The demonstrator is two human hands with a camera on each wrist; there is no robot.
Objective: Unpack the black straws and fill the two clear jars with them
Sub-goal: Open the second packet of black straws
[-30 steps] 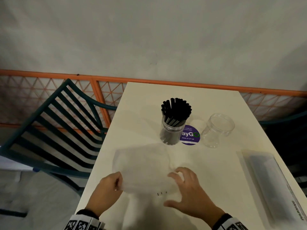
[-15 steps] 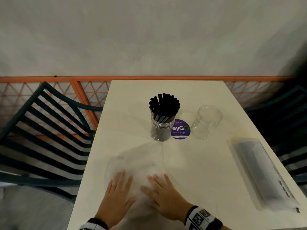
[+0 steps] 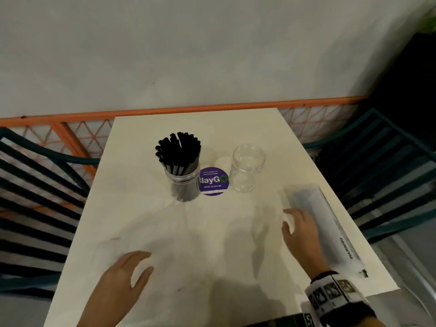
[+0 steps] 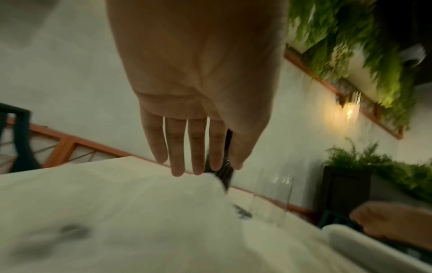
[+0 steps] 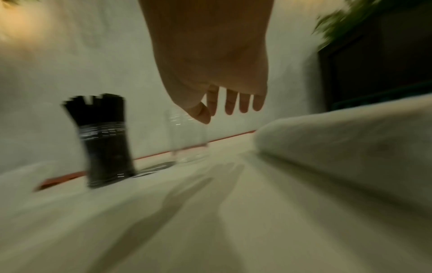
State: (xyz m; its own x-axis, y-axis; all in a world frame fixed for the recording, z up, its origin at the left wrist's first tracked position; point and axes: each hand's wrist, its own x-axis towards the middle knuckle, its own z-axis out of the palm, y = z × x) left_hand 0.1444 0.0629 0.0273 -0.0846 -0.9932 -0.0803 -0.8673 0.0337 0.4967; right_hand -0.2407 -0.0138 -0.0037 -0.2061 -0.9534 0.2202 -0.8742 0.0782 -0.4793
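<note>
A clear jar (image 3: 182, 185) packed with black straws (image 3: 178, 152) stands at the table's middle; in the right wrist view this full jar (image 5: 105, 147) is blurred. An empty clear jar (image 3: 246, 168) stands to its right, and the empty jar (image 5: 189, 136) shows faintly past my right fingers. A sealed pack of straws (image 3: 323, 225) lies along the right edge. My right hand (image 3: 289, 220) hovers open at the pack's left side, fingers relaxed; I cannot tell whether they touch it. My left hand (image 3: 144, 261) is open low over the table's front left, fingers straight (image 4: 177, 147), holding nothing.
A round purple sticker (image 3: 213, 181) lies between the jars on the cream table (image 3: 146, 220). Dark green slatted chairs (image 3: 35, 185) flank both sides. An orange rail (image 3: 165, 112) and a grey wall run behind. The flattened clear wrapper near my left hand is barely visible.
Both hands have come off the flattened clear wrapper at the front. My right hand has moved right to the sealed pack; my left hand has drifted left and lifted.
</note>
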